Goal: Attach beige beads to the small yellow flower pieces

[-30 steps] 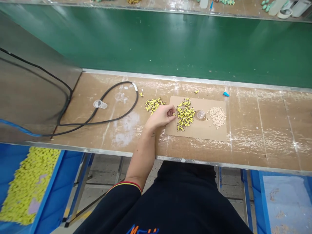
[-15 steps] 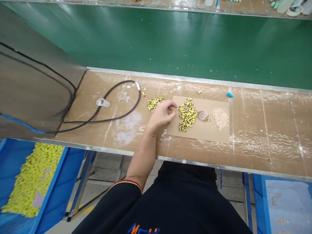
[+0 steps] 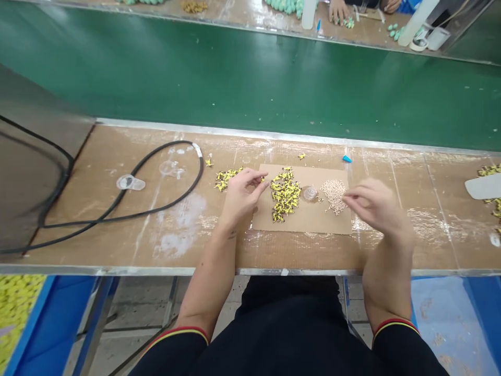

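Observation:
My left hand (image 3: 243, 197) is over the left edge of a cardboard sheet (image 3: 309, 225), thumb and forefinger curled around a small yellow piece (image 3: 262, 179). Just right of it lies a pile of small yellow-and-black pieces (image 3: 285, 194). A smaller group of similar pieces (image 3: 224, 179) sits behind that hand's left side. At the sheet's right end, my right hand (image 3: 373, 206) is closed in a pinch beside a heap of tiny beige pieces (image 3: 334, 194). Motion blurs it, and whatever it pinches is too small to name. Between the piles stands a small clear round container (image 3: 310, 194).
A black cable (image 3: 154, 216) loops across the bench's left side, near a clear plastic scoop-like piece (image 3: 131, 182). A blue cone-shaped tip (image 3: 346, 159) lies behind the sheet. Beyond the green belt (image 3: 250, 78), another person's hand (image 3: 338, 10) works. Blue bins (image 3: 58, 318) stand below.
My right hand has come into view from outside the frame, beside the beige heap. My left hand stays by the yellow-and-black pile. The view has shifted, showing more of the far bench.

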Demonstrator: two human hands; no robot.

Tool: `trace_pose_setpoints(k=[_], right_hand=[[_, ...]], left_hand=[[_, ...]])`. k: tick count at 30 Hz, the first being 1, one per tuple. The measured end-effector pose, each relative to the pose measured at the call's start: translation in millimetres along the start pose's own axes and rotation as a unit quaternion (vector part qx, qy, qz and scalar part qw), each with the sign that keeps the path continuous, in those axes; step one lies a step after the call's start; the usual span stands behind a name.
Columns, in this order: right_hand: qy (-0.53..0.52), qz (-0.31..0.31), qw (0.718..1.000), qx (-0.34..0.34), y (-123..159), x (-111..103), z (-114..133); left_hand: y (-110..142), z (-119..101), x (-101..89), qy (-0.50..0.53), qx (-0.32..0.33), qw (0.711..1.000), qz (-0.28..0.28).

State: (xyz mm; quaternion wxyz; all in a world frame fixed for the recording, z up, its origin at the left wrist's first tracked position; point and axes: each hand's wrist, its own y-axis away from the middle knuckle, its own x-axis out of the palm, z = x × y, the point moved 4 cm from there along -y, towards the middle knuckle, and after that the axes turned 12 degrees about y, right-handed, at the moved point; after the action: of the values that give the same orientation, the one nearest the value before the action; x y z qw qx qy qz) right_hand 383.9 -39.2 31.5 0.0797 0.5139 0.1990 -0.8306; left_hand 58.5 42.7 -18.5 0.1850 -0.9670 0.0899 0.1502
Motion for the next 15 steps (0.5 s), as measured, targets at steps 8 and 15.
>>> trace_pose_setpoints(k=[8,15], right_hand=[[0.089,0.161,0.982,-0.035,-2.6,50.5,-3.4],[0.123,0.177,0.976,-0.042,-1.8,65.4,-0.4]], left_hand=[[5.9,-14.0,7.1,-0.06,0.061,0.996,-0.005],[9.9,-17.3,12.2,-0.054,0.044,0.997,0.026]])
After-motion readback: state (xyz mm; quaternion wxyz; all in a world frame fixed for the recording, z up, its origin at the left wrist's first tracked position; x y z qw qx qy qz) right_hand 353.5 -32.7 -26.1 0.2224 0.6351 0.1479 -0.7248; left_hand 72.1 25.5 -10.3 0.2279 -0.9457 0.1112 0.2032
